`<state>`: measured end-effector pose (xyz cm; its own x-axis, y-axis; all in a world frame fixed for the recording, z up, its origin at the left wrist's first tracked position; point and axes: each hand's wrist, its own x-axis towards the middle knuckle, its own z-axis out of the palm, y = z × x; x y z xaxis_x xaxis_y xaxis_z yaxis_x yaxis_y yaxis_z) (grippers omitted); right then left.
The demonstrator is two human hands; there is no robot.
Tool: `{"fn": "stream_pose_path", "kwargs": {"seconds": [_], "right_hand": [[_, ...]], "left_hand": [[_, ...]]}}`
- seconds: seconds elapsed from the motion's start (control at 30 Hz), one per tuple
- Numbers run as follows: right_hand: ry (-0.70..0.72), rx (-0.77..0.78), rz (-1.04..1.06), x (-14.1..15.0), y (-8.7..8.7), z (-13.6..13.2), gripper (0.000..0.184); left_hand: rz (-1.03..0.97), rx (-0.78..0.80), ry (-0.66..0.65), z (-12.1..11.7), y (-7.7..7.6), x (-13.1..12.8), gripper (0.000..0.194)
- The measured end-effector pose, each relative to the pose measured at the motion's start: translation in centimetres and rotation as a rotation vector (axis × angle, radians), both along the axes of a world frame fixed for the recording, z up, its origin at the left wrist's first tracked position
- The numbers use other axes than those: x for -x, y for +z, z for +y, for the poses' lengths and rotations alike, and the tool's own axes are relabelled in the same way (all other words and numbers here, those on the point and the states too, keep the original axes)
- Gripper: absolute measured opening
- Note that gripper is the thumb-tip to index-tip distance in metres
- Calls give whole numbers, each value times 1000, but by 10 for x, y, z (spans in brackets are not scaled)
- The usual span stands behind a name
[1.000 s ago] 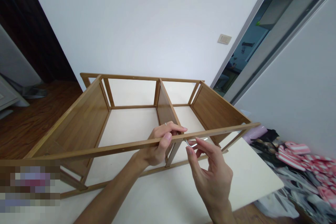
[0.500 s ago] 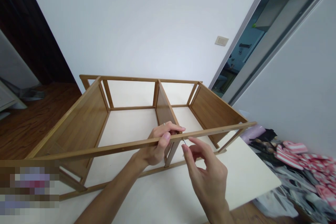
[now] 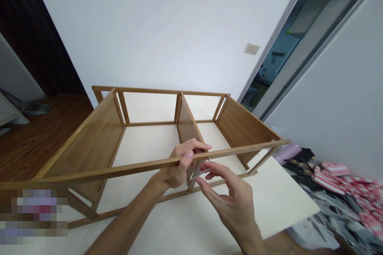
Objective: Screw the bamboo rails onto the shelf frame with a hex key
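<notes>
Left hand [image 3: 178, 175] grips the near rail [image 3: 248, 150] at the middle panel's [image 3: 188, 113] near end. Right hand [image 3: 235, 193] pinches a thin metal rod [image 3: 200, 174] between thumb and fingers, just under that joint. Can't tell if it's seated. I'd hold the rail snug and turn square, short strokes.

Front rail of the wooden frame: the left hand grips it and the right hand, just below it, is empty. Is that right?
Not empty: in the head view the right hand holds a thin metal tool, just below the front rail, which the left hand does grip.
</notes>
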<state>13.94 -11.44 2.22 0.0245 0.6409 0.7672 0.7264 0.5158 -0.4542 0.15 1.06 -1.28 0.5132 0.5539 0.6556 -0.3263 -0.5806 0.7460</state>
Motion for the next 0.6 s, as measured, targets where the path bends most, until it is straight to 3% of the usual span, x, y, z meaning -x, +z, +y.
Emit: {"fn": "stream_pose_path", "kwargs": {"seconds": [0.27, 0.37, 0.5, 0.6], "right_hand": [[-215, -264, -258, -2, 4, 14, 4], [-282, -345, -264, -5, 8, 20, 10], [-269, -349, -156, -9, 13, 22, 41], [-252, -329, -180, -12, 16, 21, 38]], "left_hand": [[-5, -15, 15, -1, 4, 0, 57], [-3, -17, 16, -1, 3, 0, 56], [7, -13, 17, -1, 2, 0, 55], [8, -11, 24, -1, 2, 1, 56]]}}
